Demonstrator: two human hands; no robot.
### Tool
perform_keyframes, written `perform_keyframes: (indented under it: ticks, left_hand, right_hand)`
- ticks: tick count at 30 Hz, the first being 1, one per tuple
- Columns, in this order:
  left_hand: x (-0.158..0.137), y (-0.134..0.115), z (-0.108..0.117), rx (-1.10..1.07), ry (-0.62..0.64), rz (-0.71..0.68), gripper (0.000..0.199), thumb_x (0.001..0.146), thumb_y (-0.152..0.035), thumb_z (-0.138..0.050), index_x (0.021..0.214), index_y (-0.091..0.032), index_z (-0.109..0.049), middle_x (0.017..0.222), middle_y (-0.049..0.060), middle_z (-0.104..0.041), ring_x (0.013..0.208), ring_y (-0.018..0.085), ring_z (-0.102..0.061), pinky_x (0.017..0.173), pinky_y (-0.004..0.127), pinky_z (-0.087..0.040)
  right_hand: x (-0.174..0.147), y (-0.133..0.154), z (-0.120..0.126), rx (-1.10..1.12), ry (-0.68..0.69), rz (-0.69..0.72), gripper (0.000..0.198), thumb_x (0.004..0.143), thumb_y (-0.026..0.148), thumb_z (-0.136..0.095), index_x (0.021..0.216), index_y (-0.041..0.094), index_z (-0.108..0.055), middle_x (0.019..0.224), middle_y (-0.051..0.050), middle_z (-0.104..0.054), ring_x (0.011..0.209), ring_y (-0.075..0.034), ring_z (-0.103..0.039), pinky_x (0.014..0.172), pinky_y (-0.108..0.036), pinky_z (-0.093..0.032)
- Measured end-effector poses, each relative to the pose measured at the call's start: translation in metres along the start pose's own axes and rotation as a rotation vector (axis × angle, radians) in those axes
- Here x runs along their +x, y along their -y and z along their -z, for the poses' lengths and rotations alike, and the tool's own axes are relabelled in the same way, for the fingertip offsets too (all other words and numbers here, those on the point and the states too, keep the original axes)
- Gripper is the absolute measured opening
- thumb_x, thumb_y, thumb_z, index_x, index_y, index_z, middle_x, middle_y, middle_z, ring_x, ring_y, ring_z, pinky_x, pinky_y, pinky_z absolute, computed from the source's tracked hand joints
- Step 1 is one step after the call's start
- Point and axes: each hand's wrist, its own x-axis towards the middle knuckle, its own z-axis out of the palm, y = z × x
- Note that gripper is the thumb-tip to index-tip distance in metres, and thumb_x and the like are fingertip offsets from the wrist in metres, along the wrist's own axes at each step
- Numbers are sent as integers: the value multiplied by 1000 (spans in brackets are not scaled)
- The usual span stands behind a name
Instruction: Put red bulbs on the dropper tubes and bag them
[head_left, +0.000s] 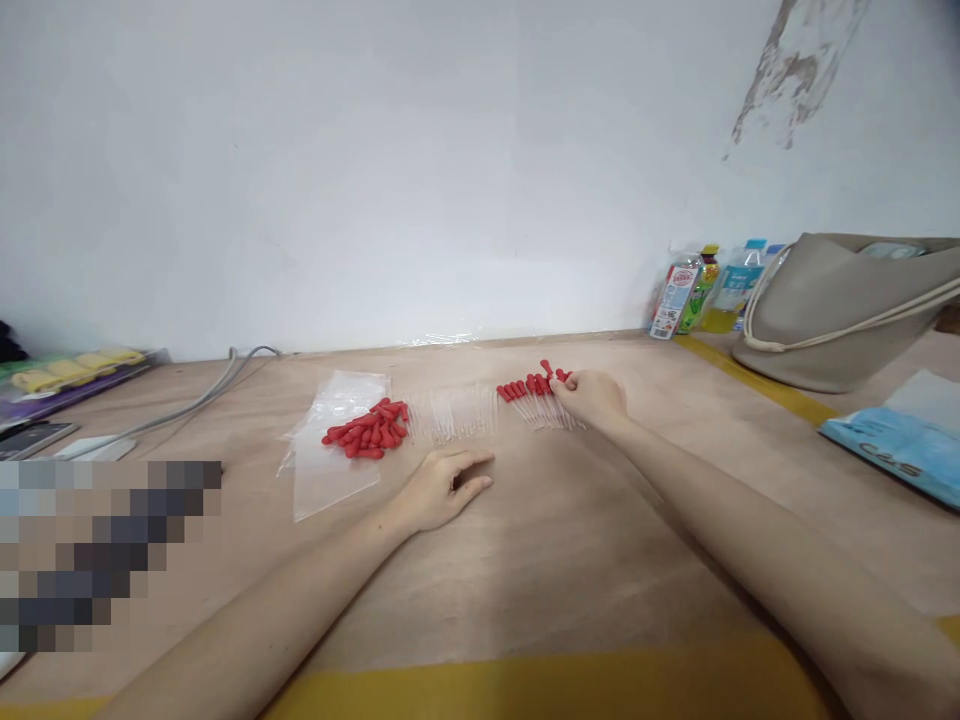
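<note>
My arms [292, 600] | left hand [435, 488] empty, clear sticks [459, 416] just ahead, pointing away | right hand [596, 396] at red tops [532, 383], can't tell grip

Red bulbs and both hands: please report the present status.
Right hand at red-capped row, grip unclear; left hand open, apparently empty. Loose red bulbs piled on plastic bag. Uncapped transparent tubes between pile and row.
</note>
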Motion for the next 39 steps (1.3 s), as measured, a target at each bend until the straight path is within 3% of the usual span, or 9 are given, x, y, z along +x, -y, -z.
perform_keyframes:
  ticks: [8,13,18,27,34,39]
  left_hand:
    - [1,1,0,-37,9,-50,24,83,-26,-49,102,-18,-62,102,5,-64,97,17,-57,87,31,-45]
    - [1,1,-1,-25,15,-48,25,84,-27,-48,103,-18,-62,103,6,-64,98,17,-56,87,32,-45]
    - [1,0,-1,-29,17,-50,25,84,-27,-48,101,-18,-62,102,6,-64,96,17,-57,87,32,-45]
    - [2,-2,0,-52,20,-61,24,85,-25,-46,101,-18,-62,101,6,-64,96,18,-57,86,32,-45]
    - [2,-1,1,-42,32,-54,24,85,-27,-46,100,-17,-62,102,7,-63,97,17,-56,87,33,-44]
    - [1,-2,0,-32,17,-66,24,85,-27,-45,101,-19,-62,101,6,-63,95,18,-56,85,33,-45]
  right_hand:
    - [7,1,-25,-104,8,-63,38,78,44,-40,75,15,-66,83,-13,-64,83,-27,-57,77,-40,-30]
    - [-2,11,-26,-103,-40,61,41,79,46,-38,72,15,-64,75,-11,-64,76,-24,-57,79,-40,-27]
    - [-13,44,-33,-51,10,181,35,82,38,-37,75,17,-63,78,-9,-65,77,-22,-57,80,-40,-24]
    - [-11,86,-44,-67,170,133,30,80,29,-39,83,13,-65,89,-16,-64,84,-26,-59,80,-42,-26]
    - [-2,93,-48,-36,238,62,26,77,28,-43,85,15,-65,91,-14,-65,84,-27,-60,77,-43,-30]
    - [-10,88,-39,-30,231,109,27,81,27,-40,83,13,-63,89,-16,-65,83,-26,-59,75,-40,-31]
